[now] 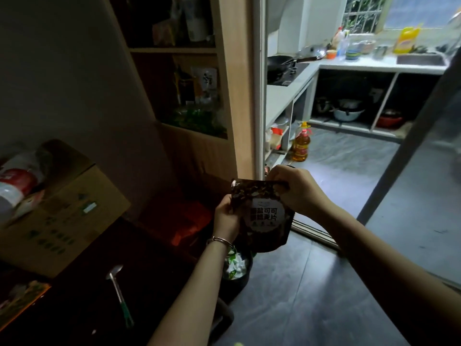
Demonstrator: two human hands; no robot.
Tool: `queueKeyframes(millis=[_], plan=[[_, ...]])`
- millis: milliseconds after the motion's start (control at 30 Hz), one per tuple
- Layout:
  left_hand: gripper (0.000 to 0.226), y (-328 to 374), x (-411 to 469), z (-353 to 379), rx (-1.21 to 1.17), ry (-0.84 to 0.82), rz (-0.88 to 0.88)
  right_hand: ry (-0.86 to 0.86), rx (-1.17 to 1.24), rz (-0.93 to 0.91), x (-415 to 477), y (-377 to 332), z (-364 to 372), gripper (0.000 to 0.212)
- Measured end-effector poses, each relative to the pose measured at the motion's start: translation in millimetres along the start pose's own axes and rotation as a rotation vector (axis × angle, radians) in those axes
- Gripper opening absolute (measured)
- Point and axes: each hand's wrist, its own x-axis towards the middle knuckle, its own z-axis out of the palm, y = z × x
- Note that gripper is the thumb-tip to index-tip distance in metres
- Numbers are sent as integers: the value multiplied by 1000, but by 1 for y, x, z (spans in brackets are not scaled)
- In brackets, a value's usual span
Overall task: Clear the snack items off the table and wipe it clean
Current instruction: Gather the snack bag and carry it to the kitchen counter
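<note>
Snack pouch [265,217] is gripped at its side by left hand [225,217] & pinched at top by right hand [296,189]; top prob. best pressed shut end-to-end, pouch kept upright.

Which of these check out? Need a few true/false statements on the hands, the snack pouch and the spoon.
1. Both the left hand and the right hand hold the dark brown foil snack pouch. True.
2. The silver metal spoon with a green handle lies on the dark table. True.
3. The pouch lies flat on that table. False: it is held up, off the table.
4. The left wrist is bare. False: it wears a thin metal bangle.
</note>
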Motion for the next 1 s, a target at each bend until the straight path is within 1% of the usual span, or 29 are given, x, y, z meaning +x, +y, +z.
queueKeyframes(millis=[33,133,267,333,400,467,533,600,700,833,933,1000], plan=[[7,4,3,8,-26,-12,-15,16,11,11,2,8,-2,32],[14,5,18,30,-119,-24,-50,35,47,74,10,31,-10,32],[16,-4,47,52,-97,-24,-33,75,132,152,20,61,-19,25],[13,-11,66,63,-101,-17,-43,110,191,200,29,80,-19,25],[8,-15,91,75,-119,-16,-71,183,237,247,44,102,-19,28],[6,-13,118,90,-173,-42,-89,248,270,303,61,121,-23,37],[5,-7,145,108,-202,-62,-76,267,323,343,78,137,-29,46],[8,1,173,127,-212,-84,-49,250,340,381,96,156,-33,49],[9,14,209,151,-250,-130,-18,217,408,451,118,188,-38,41],[9,26,248,181,-308,-160,-10,183,442,477,139,216,-47,27],[12,24,275,199,-307,-184,-3,182,480,517,154,238,-51,20],[14,21,288,207,-283,-187,0,175,481,527,162,250,-51,22]])
